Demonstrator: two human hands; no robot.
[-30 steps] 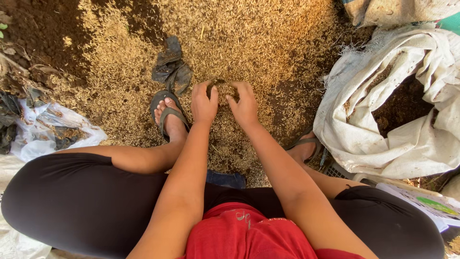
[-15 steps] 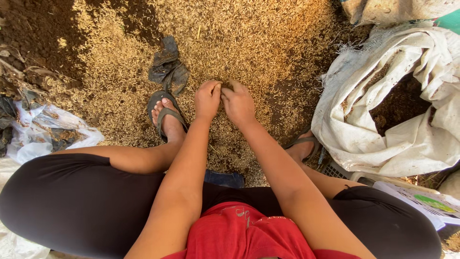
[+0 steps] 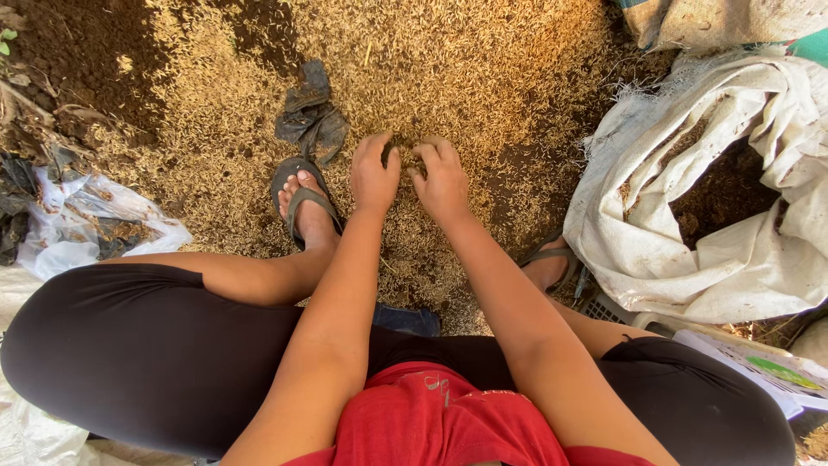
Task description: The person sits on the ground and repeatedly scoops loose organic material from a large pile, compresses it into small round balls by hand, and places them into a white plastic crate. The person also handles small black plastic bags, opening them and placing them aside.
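Both hands, left hand [image 3: 373, 177] and right hand [image 3: 442, 181], have fingers curled down into the rice husks [image 3: 483, 78], gathering a clump. Open white sack [image 3: 681, 250] sits right.

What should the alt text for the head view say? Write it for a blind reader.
Seen from above, a seated person's left hand and right hand press side by side into a spread of golden husks on dark soil. An open white sack lies to the right, and a sandalled foot rests beside the hands.
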